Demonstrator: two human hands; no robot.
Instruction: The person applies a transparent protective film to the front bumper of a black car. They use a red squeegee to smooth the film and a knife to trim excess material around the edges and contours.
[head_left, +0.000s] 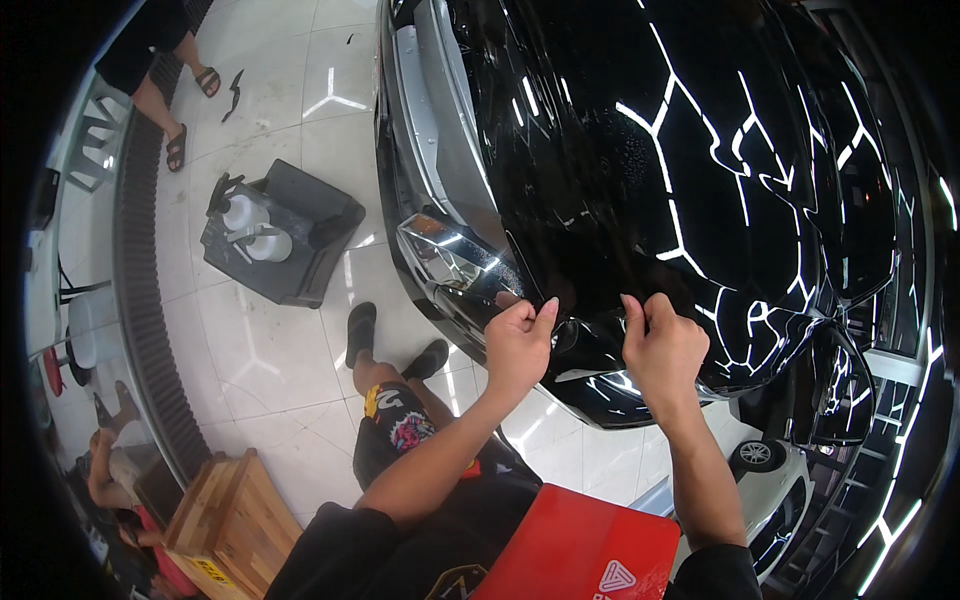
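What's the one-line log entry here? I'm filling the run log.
left hand: pinching film edge | right hand: pinching film edge | surface: glossy black car hood

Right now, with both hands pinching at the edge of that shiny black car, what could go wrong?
1. The left hand and right hand both pinch at the hood edge; if that is a thin film, uneven pulling might crease or tear it.
2. Fingertips may leave smudges on the glossy surface.
3. The person leans over the headlight; the red piece at their chest might bump the car.

Bright, sharp view; ceiling-light glare streaks the black car hood (pixel 650 150); fisheye-bent edges.
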